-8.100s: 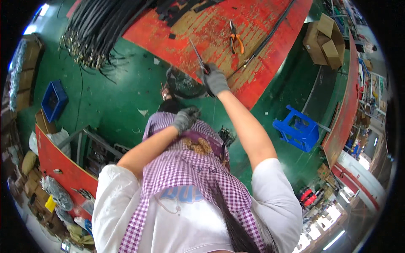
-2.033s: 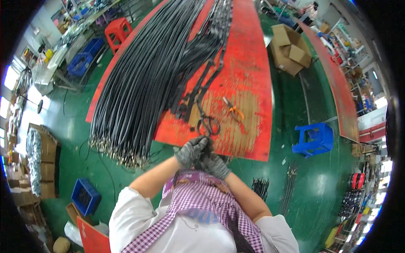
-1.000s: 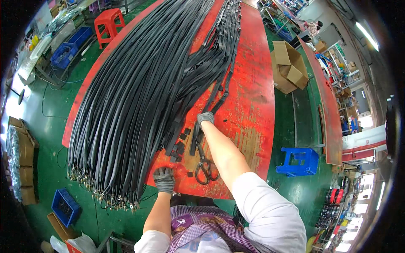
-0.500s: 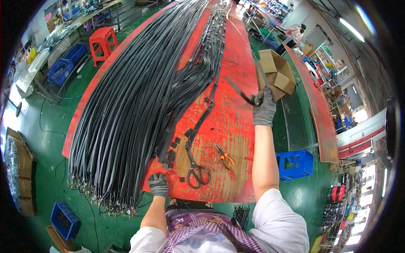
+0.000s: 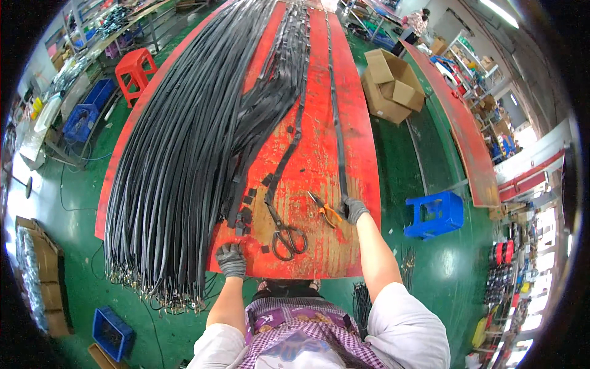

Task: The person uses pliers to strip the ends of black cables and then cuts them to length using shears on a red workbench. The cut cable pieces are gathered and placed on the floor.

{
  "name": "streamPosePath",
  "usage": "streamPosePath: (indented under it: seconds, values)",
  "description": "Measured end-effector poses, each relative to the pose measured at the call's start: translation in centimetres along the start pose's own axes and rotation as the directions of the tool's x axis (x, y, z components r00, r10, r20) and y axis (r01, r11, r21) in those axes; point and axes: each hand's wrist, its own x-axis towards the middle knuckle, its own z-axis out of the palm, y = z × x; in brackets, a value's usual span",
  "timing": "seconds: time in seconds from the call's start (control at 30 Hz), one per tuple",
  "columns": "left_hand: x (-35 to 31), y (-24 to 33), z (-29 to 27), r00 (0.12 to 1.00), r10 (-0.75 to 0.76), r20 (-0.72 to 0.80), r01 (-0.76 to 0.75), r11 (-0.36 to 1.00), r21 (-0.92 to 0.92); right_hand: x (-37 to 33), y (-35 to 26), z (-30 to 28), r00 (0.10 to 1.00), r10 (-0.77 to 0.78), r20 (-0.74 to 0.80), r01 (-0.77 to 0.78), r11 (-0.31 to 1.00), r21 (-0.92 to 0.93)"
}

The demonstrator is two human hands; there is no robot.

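My right hand (image 5: 354, 210), in a grey glove, is closed on the near end of a long flat black strip (image 5: 337, 123). The strip runs straight away from me along the right part of the red table (image 5: 359, 147). My left hand (image 5: 232, 261), also gloved, rests on the near table edge with its fingers lying on the surface. Black-handled scissors (image 5: 289, 241) lie between my hands, blades touching or beside another black strip (image 5: 284, 166). Pliers with orange handles (image 5: 326, 210) lie just left of my right hand. Small black cut pieces (image 5: 243, 216) are scattered near my left hand.
A thick bundle of long black cables (image 5: 178, 154) covers the table's left side, metal ends hanging over the near edge. An open cardboard box (image 5: 393, 86) and a blue stool (image 5: 435, 215) stand to the right. A red stool (image 5: 134, 74) stands at left.
My right hand has come down and toward me, drawing the black strip from the air onto the table, where it lies straight. The left hand has stayed by the table edge.
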Motion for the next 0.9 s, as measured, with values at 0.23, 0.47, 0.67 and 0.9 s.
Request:
streamPosePath:
  seconds: [0.23, 0.47, 0.67, 0.9]
  values:
    - [0.5, 1.1, 0.2, 0.997, 0.009, 0.080, -0.017, 0.995, 0.097, -0.3, 9.5, -6.5, 0.973, 0.137, -0.185, -0.082, 0.957, 0.279]
    - [-3.5, -3.8, 4.8, 0.965, 0.231, 0.126, -0.135, 0.845, -0.518, -9.9, 22.8, -14.3, 0.854, -0.481, -0.199, 0.369, 0.829, -0.419]
    - [-14.3, 9.8, -1.1, 0.827, 0.163, 0.538, 0.305, 0.674, -0.673, -23.8, 34.2, -26.1, 0.997, 0.071, -0.043, -0.074, 0.527, -0.846]
    - [-28.1, 31.5, -0.7, 0.441, 0.560, 0.702, -0.120, 0.811, -0.572, -31.4, 43.2, -44.7, 0.961, 0.070, -0.268, -0.268, 0.480, -0.835]
